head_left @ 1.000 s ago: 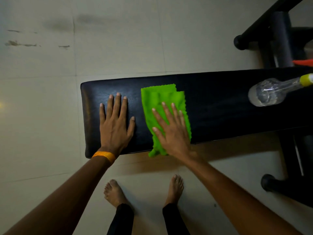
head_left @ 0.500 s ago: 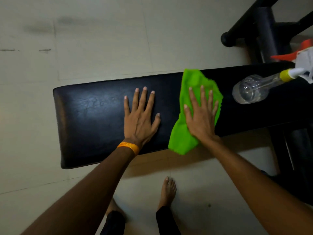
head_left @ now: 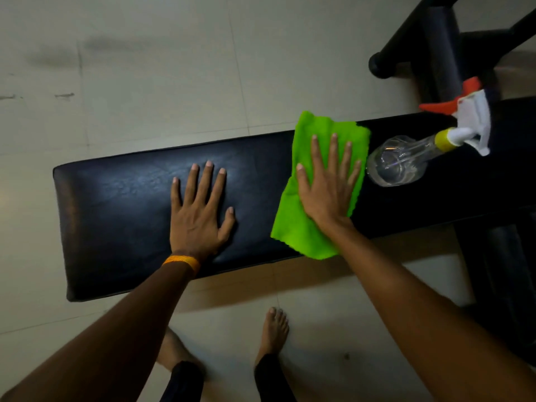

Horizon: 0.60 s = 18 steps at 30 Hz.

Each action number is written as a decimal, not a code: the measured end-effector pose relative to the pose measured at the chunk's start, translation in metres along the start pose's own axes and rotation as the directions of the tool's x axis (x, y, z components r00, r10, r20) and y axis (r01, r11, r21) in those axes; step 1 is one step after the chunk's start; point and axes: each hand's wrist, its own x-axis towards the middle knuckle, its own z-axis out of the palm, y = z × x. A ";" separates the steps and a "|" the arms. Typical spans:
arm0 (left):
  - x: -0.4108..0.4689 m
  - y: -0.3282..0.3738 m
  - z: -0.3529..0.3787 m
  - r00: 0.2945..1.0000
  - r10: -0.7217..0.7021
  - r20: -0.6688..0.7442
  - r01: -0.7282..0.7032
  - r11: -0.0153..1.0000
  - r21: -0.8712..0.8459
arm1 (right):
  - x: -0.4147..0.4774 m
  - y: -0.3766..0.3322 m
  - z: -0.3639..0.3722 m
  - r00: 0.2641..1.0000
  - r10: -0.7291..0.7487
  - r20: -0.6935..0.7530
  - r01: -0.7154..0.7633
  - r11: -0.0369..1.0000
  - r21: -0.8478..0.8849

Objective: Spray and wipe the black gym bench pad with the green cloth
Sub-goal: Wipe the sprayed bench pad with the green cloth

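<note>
The pale tiled floor [head_left: 174,68] under my bare feet is smooth and hard. If spray drips off the edge, it could turn slick where I stand.

The black bench pad [head_left: 121,216] runs long and narrow in front of me, with rounded corners and a glossy, faintly creased vinyl skin. I am wiping right of the middle, so I judge the left end and the patch under the bottle are the parts likeliest to get missed. Black metal frame tubes [head_left: 435,39] rise at the far right.

The green cloth [head_left: 301,227] lies on the pad right of centre. It is soft and fuzzy with a scalloped edge, and its near corner hangs past the pad's near side. It could bunch up or slip off if I push with the palm alone.

My right hand [head_left: 327,192] presses it flat, fingers straight and spread. My left hand [head_left: 200,216] is open too, palm down on bare vinyl to brace me.

The clear plastic spray bottle [head_left: 397,163] lies on its side just beside the cloth. It has a round body, a yellow collar, a white head and an orange trigger. One sweep to the right could send it rolling off the bench.

An orange woven band [head_left: 181,261] rings my left wrist.
</note>
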 end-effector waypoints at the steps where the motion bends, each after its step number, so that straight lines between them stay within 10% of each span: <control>1: 0.000 0.001 0.000 1.000 -0.002 -0.010 0.002 1.000 -0.006 | -0.013 -0.013 0.002 1.000 0.005 -0.004 -0.005 1.000 -0.005; 6: -0.001 0.001 0.000 1.000 -0.006 -0.030 0.005 1.000 -0.017 | -0.052 0.002 0.001 0.903 -0.421 0.084 0.424 0.906 -0.013; 18: 0.004 0.016 -0.011 0.995 -0.058 0.080 0.062 0.997 -0.051 | -0.053 0.016 -0.017 0.976 -0.212 0.050 0.202 0.967 0.158</control>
